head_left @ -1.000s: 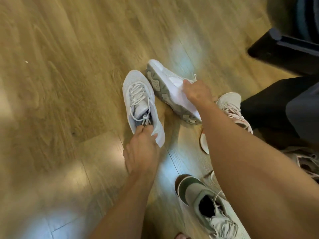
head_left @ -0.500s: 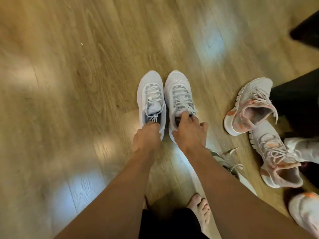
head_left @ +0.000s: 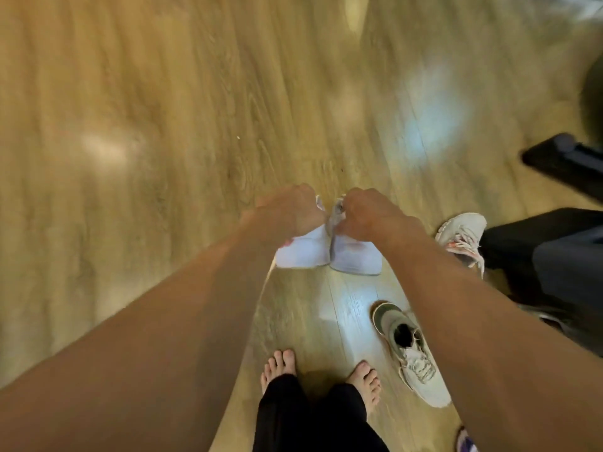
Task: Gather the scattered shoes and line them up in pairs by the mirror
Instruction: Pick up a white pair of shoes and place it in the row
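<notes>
The left hand point(head_left: 287, 213) grips the left white shoe point(head_left: 303, 252) and the right hand point(head_left: 368, 213) grips the right white shoe point(head_left: 355, 259). The pair stood on the floor half a second ago and now looks lifted, up-left of the grey sneaker point(head_left: 411, 353) — likely ready to carry to the mirror.

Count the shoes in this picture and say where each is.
4: a white shoe in the left hand, a second white shoe in the right hand, a white-orange sneaker at right, a grey sneaker by the feet. More may be hidden.
</notes>
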The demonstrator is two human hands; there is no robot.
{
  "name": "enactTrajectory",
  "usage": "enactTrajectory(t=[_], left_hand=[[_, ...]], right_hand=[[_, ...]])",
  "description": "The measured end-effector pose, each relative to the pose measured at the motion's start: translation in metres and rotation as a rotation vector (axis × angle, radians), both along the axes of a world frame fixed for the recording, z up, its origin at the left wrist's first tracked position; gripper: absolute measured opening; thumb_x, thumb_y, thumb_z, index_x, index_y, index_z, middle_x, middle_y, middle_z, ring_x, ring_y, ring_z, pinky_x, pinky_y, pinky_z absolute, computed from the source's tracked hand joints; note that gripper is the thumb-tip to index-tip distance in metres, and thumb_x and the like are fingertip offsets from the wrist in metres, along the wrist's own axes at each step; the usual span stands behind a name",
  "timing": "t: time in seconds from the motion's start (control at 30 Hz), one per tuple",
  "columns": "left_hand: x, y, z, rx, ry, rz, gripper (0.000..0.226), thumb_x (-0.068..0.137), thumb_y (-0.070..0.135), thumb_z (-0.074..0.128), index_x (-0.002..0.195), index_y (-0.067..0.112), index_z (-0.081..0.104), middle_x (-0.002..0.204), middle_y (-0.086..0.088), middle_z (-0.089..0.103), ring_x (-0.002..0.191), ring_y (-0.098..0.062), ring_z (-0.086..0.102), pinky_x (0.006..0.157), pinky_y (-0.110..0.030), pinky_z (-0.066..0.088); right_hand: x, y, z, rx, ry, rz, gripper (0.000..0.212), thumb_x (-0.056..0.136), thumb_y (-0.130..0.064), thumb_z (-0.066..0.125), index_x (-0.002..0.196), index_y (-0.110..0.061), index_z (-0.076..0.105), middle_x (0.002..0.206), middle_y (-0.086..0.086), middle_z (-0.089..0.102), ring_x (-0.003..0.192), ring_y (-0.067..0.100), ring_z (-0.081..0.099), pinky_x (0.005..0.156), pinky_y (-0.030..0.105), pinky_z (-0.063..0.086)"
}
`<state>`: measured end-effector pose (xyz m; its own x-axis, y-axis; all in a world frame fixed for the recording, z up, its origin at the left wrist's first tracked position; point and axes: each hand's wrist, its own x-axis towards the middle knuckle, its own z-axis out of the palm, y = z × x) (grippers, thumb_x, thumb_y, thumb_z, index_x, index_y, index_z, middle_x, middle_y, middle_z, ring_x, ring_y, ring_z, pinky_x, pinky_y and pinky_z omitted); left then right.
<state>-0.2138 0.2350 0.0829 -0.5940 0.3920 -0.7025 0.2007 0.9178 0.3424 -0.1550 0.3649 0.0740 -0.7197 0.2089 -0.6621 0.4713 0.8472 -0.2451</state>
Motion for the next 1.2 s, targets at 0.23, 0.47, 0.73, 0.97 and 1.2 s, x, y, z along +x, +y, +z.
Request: enactTrajectory(t=[0.23,0.47,0.73,0.97,1.2], left_hand=[[-0.054,-0.029,0.279,0.088,-0.085,0.051,0.021,0.078,0.016,0.064,0.090,0.000,0.062,0.069,-0.022,0.058,0.034,-0.025,0.059,0.036,-0.029,0.048],[-0.039,-0.105,0.557,0.240,0.245,0.120,0.017,0.076,0.022,0.064,0.081,0.005,0.064,0.057,-0.017,0.064,0.045,-0.028,0.066,0.039,-0.027,0.049],[0.050,-0.197,0.730,0.199,0.705,0.313,0.017,0.072,0.027,0.057,0.061,0.014,0.059,0.055,-0.014,0.064,0.044,-0.029,0.064,0.036,-0.026,0.048],[0.164,-0.270,0.788,-0.014,0.948,0.586,0.024,0.075,0.033,0.057,0.060,0.015,0.057,0.053,-0.006,0.060,0.045,-0.023,0.058,0.052,-0.031,0.051],[0.293,-0.375,0.803,-0.090,0.916,0.903,0.022,0.076,0.032,0.059,0.064,0.013,0.063,0.058,-0.006,0.063,0.052,-0.027,0.063,0.046,-0.031,0.054]], right_hand=[[-0.058,-0.041,0.281,0.077,0.061,0.176,0.031,0.078,-0.038,0.067,0.065,-0.019,0.047,0.067,-0.001,0.046,0.069,0.023,0.049,0.065,0.029,0.040],[-0.056,-0.092,0.560,0.144,0.334,0.430,0.020,0.088,-0.040,0.061,0.094,-0.021,0.056,0.084,0.000,0.053,0.068,0.018,0.050,0.047,0.027,0.036],[-0.025,-0.174,0.725,0.181,0.763,0.681,0.018,0.080,-0.031,0.066,0.092,-0.019,0.061,0.097,0.005,0.061,0.085,0.026,0.056,0.070,0.034,0.047],[0.039,-0.263,0.791,0.056,0.895,0.978,0.015,0.083,-0.037,0.060,0.083,-0.022,0.059,0.095,0.007,0.063,0.084,0.027,0.055,0.065,0.032,0.040],[0.125,-0.391,0.810,-0.043,0.872,1.257,0.024,0.078,-0.034,0.061,0.096,-0.019,0.066,0.093,0.006,0.062,0.084,0.028,0.058,0.065,0.032,0.047]])
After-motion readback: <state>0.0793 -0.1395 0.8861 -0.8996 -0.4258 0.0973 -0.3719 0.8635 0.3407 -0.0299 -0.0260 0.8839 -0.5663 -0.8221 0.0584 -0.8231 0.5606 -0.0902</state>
